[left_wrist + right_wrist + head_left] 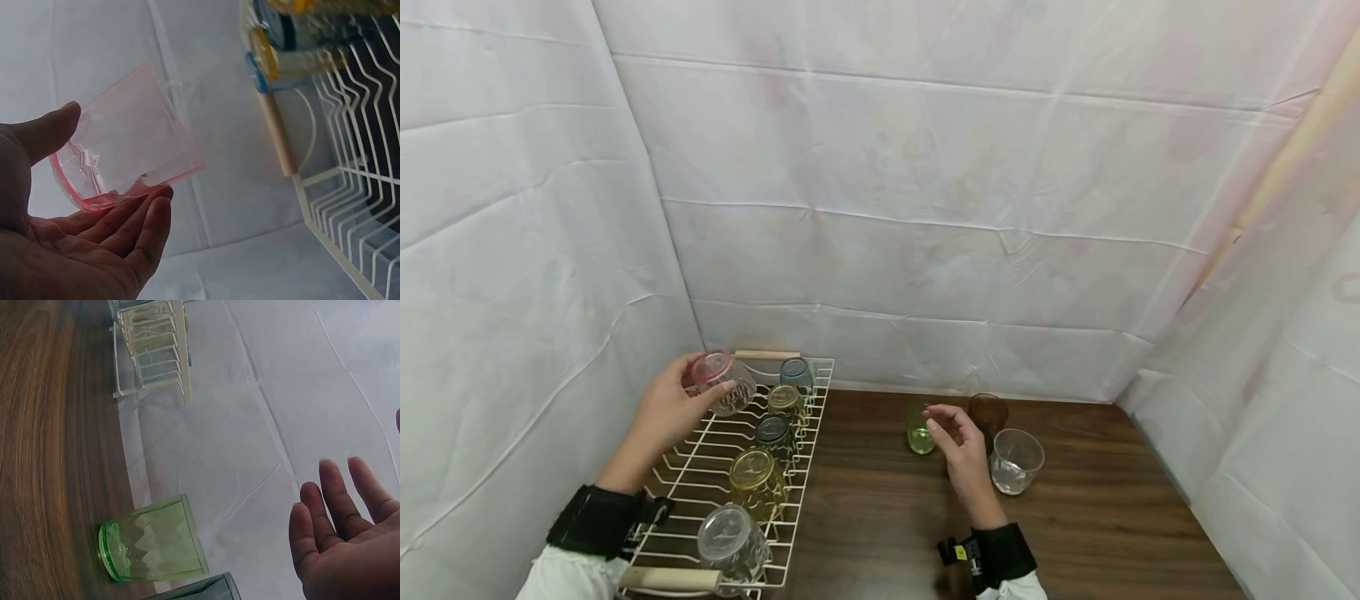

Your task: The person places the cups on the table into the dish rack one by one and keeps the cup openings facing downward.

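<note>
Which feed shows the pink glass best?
The left wrist view: the pink glass appears large there, its base and rim both visible. The head view shows it smaller, held in the left hand; the right wrist view doesn't show it.

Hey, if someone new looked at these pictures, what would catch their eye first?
Probably the pink glass, tilted in the left hand at the far end of the white wire rack. Next, the row of upside-down glasses on that rack. Then the bright green glass on the dark wooden table, near the right hand.
</note>
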Available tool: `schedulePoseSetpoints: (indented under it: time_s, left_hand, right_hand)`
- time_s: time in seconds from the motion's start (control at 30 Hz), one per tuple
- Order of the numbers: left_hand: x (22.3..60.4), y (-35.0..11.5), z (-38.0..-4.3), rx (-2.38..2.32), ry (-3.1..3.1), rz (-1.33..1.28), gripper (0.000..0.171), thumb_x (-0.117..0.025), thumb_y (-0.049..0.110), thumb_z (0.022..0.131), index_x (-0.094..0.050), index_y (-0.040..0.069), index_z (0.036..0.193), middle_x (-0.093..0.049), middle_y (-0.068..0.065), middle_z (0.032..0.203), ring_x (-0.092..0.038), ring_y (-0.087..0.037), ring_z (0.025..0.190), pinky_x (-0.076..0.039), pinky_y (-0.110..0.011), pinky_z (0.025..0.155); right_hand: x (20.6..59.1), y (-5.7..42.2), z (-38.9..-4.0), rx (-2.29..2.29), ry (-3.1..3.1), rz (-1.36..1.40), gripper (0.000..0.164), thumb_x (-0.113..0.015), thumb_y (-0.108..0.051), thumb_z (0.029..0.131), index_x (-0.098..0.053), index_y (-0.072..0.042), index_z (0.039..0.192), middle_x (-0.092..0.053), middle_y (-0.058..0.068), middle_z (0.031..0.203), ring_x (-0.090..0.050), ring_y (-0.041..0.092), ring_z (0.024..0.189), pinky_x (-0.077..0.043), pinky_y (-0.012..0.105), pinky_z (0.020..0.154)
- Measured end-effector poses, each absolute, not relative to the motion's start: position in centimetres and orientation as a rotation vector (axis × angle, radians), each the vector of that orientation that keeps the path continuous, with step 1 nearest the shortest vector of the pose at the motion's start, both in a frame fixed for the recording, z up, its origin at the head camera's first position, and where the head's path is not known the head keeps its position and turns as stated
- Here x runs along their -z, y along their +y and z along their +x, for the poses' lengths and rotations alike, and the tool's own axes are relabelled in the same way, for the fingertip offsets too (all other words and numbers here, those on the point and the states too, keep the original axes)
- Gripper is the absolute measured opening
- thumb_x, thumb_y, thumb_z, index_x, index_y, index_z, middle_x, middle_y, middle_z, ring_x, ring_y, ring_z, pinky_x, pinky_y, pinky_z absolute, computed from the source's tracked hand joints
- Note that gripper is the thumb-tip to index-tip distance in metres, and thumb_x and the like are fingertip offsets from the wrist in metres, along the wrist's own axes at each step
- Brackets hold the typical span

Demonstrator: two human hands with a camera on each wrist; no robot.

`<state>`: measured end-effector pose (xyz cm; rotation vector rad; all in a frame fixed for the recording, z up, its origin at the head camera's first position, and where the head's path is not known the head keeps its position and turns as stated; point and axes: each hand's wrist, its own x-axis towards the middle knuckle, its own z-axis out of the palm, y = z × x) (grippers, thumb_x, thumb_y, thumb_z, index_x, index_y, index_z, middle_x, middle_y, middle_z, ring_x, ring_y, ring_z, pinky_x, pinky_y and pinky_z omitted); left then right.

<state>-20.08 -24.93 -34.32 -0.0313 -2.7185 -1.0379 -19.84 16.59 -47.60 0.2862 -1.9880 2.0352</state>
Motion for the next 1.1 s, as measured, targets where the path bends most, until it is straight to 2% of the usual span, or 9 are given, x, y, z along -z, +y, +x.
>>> schedulePoseSetpoints:
  time_s: [0.1,0.33,0.5,0.7,0.9,1.1]
  left_hand:
    - [35.2,-25.8,-21.7,0.994,-2.766,-0.023,0.078,-0.077,0.041,0.099,-0.047,-0.009,0.151,-0.063,-0.037,0.137,-0.067,-0.052,0.121,-0.061,-0.053,0.094]
    - [38.5,-27.4,-25.4,0.954,-2.890,-0.011,0.070,-0.079,0.036,0.097,-0.052,-0.013,0.139,-0.066,-0.036,0.125,-0.069,-0.046,0.107,-0.058,-0.042,0.079]
    - [40.8,-27.7,-27.9,0.838,-2.931,-0.017,0.069,-0.081,0.027,0.093,-0.050,-0.015,0.138,-0.065,-0.039,0.124,-0.066,-0.051,0.110,-0.056,-0.058,0.090]
    - [42.7,-28.1,-29.2,0.773,-2.967,-0.019,0.072,-0.084,0.019,0.087,-0.050,-0.018,0.139,-0.063,-0.042,0.127,-0.064,-0.057,0.116,-0.054,-0.064,0.097]
    - [44.7,-28.7,-30.5,0.732,-2.950,-0.009,0.072,-0.082,0.022,0.089,-0.049,-0.017,0.140,-0.063,-0.043,0.128,-0.062,-0.062,0.118,-0.052,-0.067,0.099]
    - [45.9,-29.1,-31.4,0.692,-2.931,0.026,0.070,-0.074,0.024,0.097,-0.045,-0.018,0.145,-0.060,-0.045,0.132,-0.059,-0.064,0.123,-0.051,-0.070,0.103]
  right_hand:
    - [47.8,16.8,-20.0,-2.037,-1.983,0.266,0.030,-0.063,-0.011,0.107,-0.063,0.007,0.131,-0.068,0.024,0.128,-0.068,0.018,0.118,-0.054,0.017,0.096]
    - [47.9,16.9,-20.1,-2.037,-1.981,0.220,0.028,-0.062,-0.013,0.108,-0.065,0.007,0.127,-0.070,0.023,0.124,-0.069,0.012,0.116,-0.054,0.016,0.100]
    - [48.1,17.1,-20.1,-2.051,-1.967,0.159,0.027,-0.064,-0.013,0.107,-0.067,0.006,0.125,-0.071,0.021,0.121,-0.069,0.020,0.117,-0.054,0.017,0.100]
    - [48.1,17.2,-20.0,-2.044,-1.981,0.159,0.029,-0.062,-0.015,0.109,-0.065,0.008,0.126,-0.072,0.018,0.120,-0.069,0.013,0.115,-0.054,0.017,0.101]
    - [47.9,17.2,-20.0,-2.068,-1.960,0.124,0.027,-0.062,-0.016,0.109,-0.066,0.007,0.124,-0.073,0.013,0.118,-0.069,0.014,0.114,-0.055,0.020,0.102]
    - [48.1,17.1,-20.3,-2.084,-1.955,0.123,0.028,-0.062,-0.016,0.109,-0.066,0.007,0.124,-0.073,0.011,0.117,-0.069,0.012,0.113,-0.055,0.021,0.103]
